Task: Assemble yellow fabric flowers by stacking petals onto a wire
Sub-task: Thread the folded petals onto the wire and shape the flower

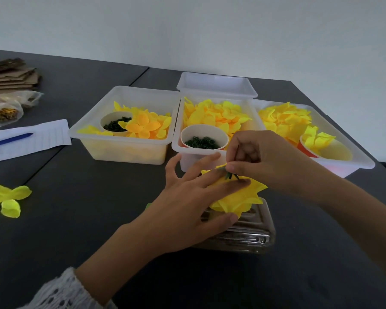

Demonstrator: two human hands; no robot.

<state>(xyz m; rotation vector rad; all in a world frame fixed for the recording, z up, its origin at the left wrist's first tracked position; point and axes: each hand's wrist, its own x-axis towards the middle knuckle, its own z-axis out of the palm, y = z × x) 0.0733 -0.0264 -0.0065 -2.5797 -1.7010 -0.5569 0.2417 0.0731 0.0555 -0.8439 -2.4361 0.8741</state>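
Pressing flat, the left hand [187,197] spreads straight fingers over the flower [236,199] at lower centre, above a metal block [243,233]. Right hand [261,161] pinches the green wire [230,175]. Petals look soft, light, floppy: grip near the centre hole.

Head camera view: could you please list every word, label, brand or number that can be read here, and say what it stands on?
None can be read.
The white paper under the blue pen shows only ruled lines.
The clear bags at the far left are too blurred to tell.
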